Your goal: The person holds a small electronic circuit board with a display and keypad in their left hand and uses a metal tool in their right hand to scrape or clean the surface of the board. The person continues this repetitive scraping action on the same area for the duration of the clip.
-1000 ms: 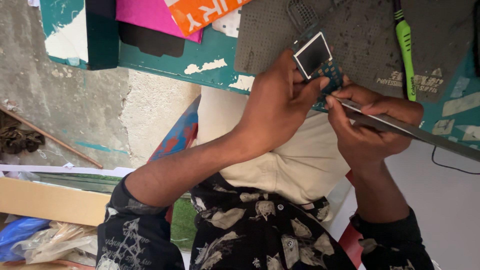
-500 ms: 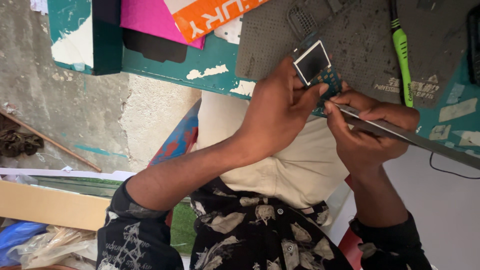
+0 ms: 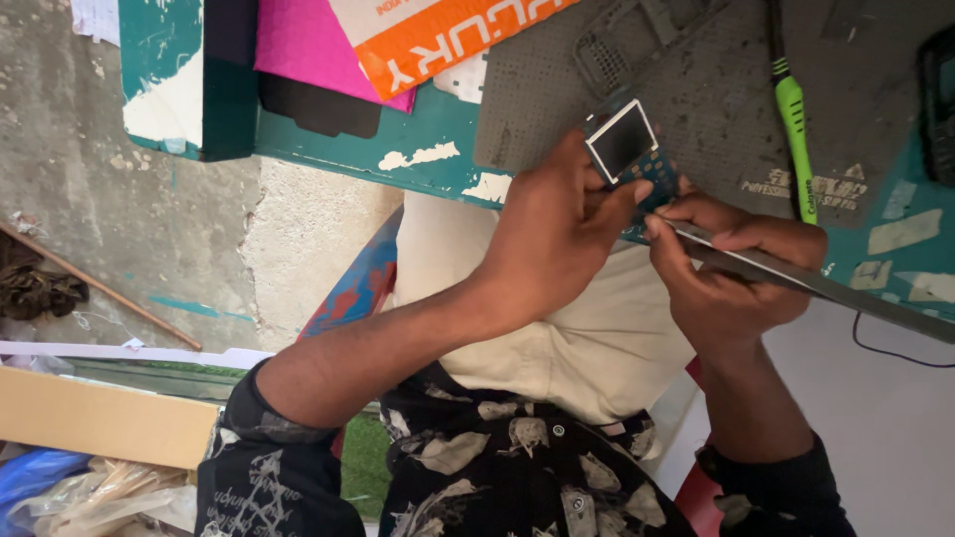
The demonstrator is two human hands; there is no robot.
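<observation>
The small phone circuit board with its screen [image 3: 629, 149] sits at the near edge of the teal bench [image 3: 428, 139], over the grey mat [image 3: 696, 89]. My left hand [image 3: 557, 234] pinches it; my right hand [image 3: 731, 273] grips a long metal tool [image 3: 796, 281] beside it.

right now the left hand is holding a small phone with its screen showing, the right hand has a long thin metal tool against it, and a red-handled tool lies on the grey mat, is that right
Not quite: the tool lying on the grey mat has a green handle, not red. The head view shows it. The rest stands: the left hand holds the small phone with its screen showing, and the right hand has the long thin metal tool against it.
</observation>
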